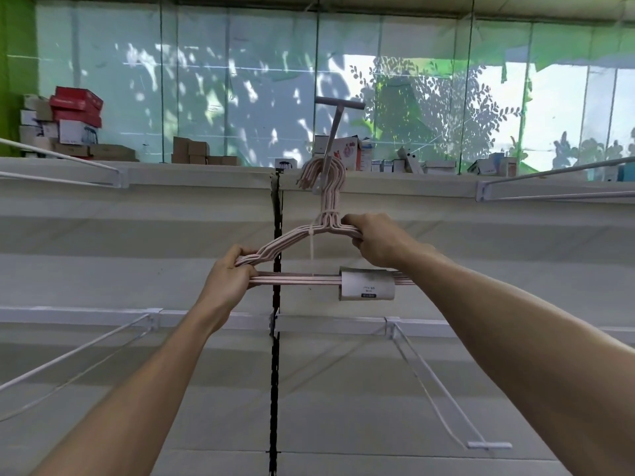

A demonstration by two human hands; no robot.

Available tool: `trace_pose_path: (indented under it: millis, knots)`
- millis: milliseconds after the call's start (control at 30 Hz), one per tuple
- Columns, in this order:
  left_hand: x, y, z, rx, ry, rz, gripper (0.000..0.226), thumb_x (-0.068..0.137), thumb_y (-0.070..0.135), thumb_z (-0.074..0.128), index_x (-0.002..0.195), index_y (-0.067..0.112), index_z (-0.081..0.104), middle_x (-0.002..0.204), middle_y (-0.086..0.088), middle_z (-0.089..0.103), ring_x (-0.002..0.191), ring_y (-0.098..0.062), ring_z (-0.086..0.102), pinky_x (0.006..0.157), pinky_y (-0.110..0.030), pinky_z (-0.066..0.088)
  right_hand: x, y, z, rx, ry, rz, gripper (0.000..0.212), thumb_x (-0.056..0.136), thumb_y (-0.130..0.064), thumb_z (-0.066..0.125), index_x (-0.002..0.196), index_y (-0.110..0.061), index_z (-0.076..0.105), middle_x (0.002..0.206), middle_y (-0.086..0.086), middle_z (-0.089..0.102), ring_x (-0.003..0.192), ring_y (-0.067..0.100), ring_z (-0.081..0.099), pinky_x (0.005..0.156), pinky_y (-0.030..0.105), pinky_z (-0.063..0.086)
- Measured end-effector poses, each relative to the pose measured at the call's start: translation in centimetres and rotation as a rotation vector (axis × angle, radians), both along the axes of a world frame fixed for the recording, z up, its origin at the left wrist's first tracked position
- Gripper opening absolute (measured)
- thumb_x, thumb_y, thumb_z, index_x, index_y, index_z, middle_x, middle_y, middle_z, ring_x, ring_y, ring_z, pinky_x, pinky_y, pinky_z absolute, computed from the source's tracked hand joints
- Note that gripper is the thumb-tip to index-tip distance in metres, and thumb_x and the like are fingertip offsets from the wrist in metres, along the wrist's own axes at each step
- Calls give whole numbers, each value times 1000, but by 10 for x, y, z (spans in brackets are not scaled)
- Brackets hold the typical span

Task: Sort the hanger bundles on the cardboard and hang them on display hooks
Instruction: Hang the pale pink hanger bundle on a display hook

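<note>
Here, left hand (226, 280) and right hand (376, 240) each grip the hanger bundle (292, 240).

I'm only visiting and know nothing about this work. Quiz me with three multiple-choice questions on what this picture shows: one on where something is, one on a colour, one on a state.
1. Where are the hooks of the hanger bundle?
A. Over a display hook
B. On the floor
C. In a box

2. What colour are the hangers?
A. Black
B. Pale pink
C. Green

3. How is the bundle held?
A. By no hand
B. By one hand
C. By both hands

Answers:
1 A, the hooks loop over the display hook on the wall.
2 B, the wires are pale pink.
3 C, the left hand grips the left end and the right hand grips the right shoulder.
</note>
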State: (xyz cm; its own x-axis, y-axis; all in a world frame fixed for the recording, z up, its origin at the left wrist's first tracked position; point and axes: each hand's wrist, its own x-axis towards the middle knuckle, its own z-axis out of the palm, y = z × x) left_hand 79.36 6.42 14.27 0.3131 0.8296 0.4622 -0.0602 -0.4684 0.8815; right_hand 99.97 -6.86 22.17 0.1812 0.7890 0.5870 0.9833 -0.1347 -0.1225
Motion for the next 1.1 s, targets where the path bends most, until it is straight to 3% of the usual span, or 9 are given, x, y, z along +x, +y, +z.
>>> trace_pose_path:
  millis: [133,367,567,667,733,800,933,1100]
  knots:
    - [4,7,-3,32,-21,4,41,86,-12,43,91,24,62,97,2,63,89,-17,61,85,-31,51,6,12,-9,38,-21,-22,33,99,-6,50,128,-20,59,106,14,67,80,25,54,70,31,42]
    - [4,4,-11,62,-8,8,40,85,-6,45,92,29,64,96,2,65,102,-26,61,99,-49,50,9,11,-9,51,-50,-46,35,100,-9,50,131,-23,57,104,12,67,78,25,53,68,31,40]
    - [-3,4,-11,141,75,41,28,82,15,50,98,35,62,95,4,67,97,-26,61,93,-45,51,4,7,-9,47,-19,-60,40,99,-7,49,133,-26,57,106,15,69,80,27,55,69,33,44]
    - [-11,5,-4,172,154,31,31,92,10,54,102,38,60,93,7,64,90,-21,56,78,-35,43,1,3,-7,7,31,-59,50,96,-12,59,143,-25,47,120,14,66,99,31,60,81,34,46]
    - [-18,4,1,151,181,11,35,92,10,59,115,36,59,103,9,64,99,-18,57,80,-30,41,3,-5,-3,-26,88,-61,65,91,-19,69,149,-23,39,130,14,63,114,33,59,95,37,47]
    - [-27,1,5,150,183,44,41,90,11,64,125,31,58,110,5,63,105,-17,58,86,-27,39,5,-15,-1,-39,155,-52,72,87,-24,75,149,-21,38,133,14,60,116,32,59,101,40,47]
    - [-36,-19,7,372,254,221,35,91,13,63,124,26,61,120,2,58,108,-11,53,89,-24,36,8,-36,-9,-27,135,-37,66,87,-30,74,144,-17,43,132,11,60,112,26,61,99,41,50]
    - [-24,-55,2,585,254,213,32,91,6,63,121,16,63,114,2,56,103,-10,56,98,-24,42,7,-59,-24,11,93,-35,46,93,-29,66,135,-17,50,125,5,65,103,22,63,92,44,54]
